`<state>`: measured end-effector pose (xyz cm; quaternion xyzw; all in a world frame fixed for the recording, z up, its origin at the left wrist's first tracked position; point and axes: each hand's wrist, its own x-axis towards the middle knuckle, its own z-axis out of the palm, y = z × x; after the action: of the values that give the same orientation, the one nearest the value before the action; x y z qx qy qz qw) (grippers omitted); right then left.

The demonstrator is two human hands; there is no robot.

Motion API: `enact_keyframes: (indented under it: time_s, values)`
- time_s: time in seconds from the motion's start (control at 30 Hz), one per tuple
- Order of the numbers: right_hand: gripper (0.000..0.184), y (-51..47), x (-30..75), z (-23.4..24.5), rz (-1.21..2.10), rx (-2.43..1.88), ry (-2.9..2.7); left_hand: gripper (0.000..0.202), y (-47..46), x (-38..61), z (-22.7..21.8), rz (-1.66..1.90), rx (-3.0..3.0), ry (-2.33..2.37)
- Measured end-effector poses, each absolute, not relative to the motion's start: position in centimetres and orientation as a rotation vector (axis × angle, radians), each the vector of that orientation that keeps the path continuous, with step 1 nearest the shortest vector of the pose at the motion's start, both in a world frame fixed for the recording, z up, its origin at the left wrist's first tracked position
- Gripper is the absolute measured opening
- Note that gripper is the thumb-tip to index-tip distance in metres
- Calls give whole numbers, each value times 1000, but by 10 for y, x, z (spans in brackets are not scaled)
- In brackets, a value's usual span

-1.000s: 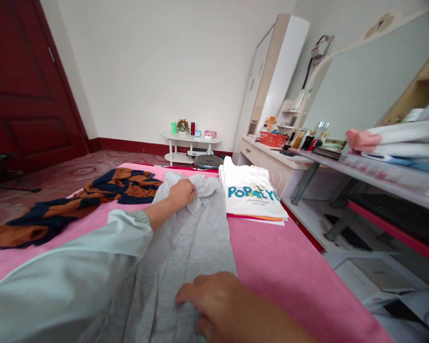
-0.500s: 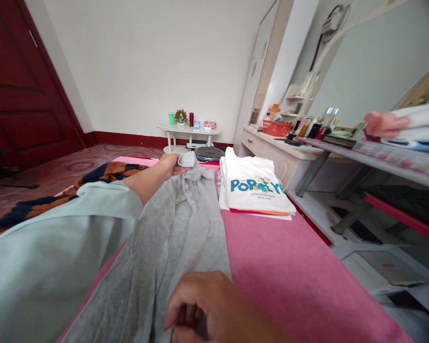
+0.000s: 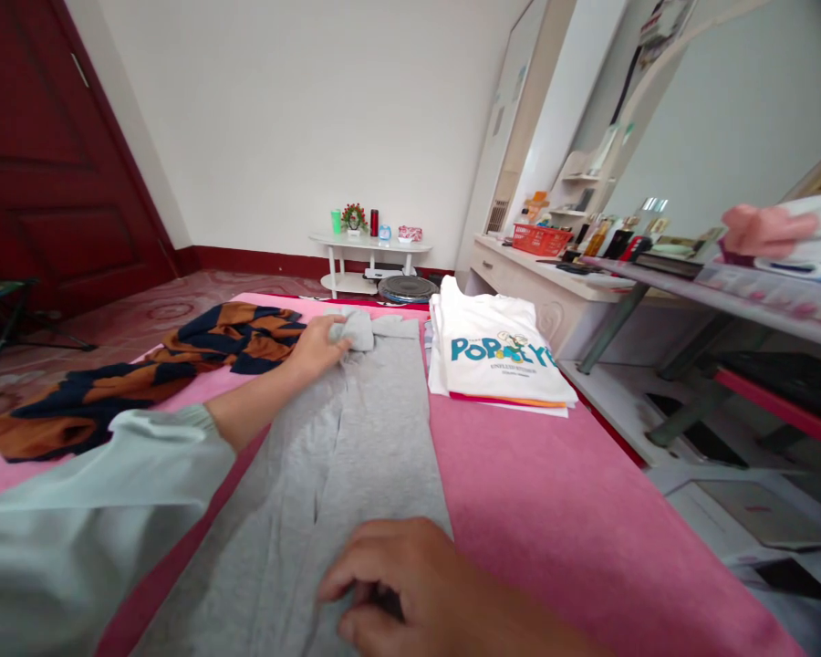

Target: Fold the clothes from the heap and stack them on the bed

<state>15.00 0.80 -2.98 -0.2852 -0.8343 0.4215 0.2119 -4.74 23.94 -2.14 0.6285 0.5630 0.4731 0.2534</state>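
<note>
Grey sweatpants [image 3: 383, 429] lie lengthwise over a pink bedspread [image 3: 520, 493], with their ribbed cuffs at the far end. My left hand [image 3: 320, 345] is closed on one cuff, which is partly bunched beside the other. In the foreground my right hand [image 3: 403, 575] curls its fingers against the near part of the sweatpants; a gap shows between thumb and forefinger, and its fingertips are partly hidden.
Folded shirts, a white printed one [image 3: 499, 342] on top, are stacked to the right. An orange and navy striped garment [image 3: 225, 338] lies crumpled at left. Beyond stand a small white table [image 3: 369, 245] and a dresser [image 3: 506, 265]; a shelf rack [image 3: 657, 274] flanks the right.
My left hand has lowered the cuff onto the bed and shifted slightly nearer. The sweatpants lie flatter. My right hand stays in nearly the same place, with thumb and forefinger slightly farther apart.
</note>
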Motion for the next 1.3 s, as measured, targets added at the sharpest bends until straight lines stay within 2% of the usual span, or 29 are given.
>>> enact_keyframes:
  time_s: [0.13, 0.23, 0.4, 0.57, 0.7, 0.9, 1.17, 1.3]
  values:
    - [25, 5, 151, -26, 1209, -896, -2274, 21, 169, -49, -31, 873, 2252, 1188]
    - [22, 6, 149, -24, 1263, -901, -2264, 23, 116, -56, -39, 601, 2420, 1001]
    - [17, 3, 154, -10, 1309, -1006, -2269, 32, 54, -77, -40, 505, 2421, 914]
    - [37, -20, 171, 14, 1455, -1138, -2386, 37, 11, -85, -24, 417, 2482, 811]
    - [43, -46, 176, 26, 1457, -1167, -2440, 43, -18, -80, -8, 355, 2402, 658]
    - [45, -74, 176, 34, 1882, -1025, -2303, 40, -44, -85, 14, 252, 2316, 523]
    - [37, -42, 175, 23, 1540, -1172, -2137, 41, -35, -95, 35, 51, 2137, 553]
    - [30, -2, 173, 19, 1401, -1184, -2144, 37, 22, -74, 21, 325, 2293, 756]
